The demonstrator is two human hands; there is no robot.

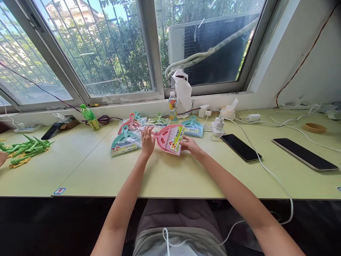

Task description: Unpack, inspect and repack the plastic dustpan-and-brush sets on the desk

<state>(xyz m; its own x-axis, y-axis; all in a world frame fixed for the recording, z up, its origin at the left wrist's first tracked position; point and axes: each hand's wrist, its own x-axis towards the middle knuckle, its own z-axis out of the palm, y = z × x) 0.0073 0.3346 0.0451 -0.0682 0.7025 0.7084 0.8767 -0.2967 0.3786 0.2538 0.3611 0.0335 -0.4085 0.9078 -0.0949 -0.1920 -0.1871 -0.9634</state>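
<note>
Pinching with the right hand (188, 144) the four-o'clock edge of one pink, fan-shaped plastic dustpan (162, 139) at the middle of the desk (101, 177), and covering its handle (155, 134) with the left hand (147, 141) in a grip impossible to tell, beside five similar dustpans (193, 125) in crinkled clear film (135, 138), from nine to two o'clock.

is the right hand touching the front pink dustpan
Touching: the head view shows the right hand gripping the front pink dustpan by its wide, labelled end.
</note>
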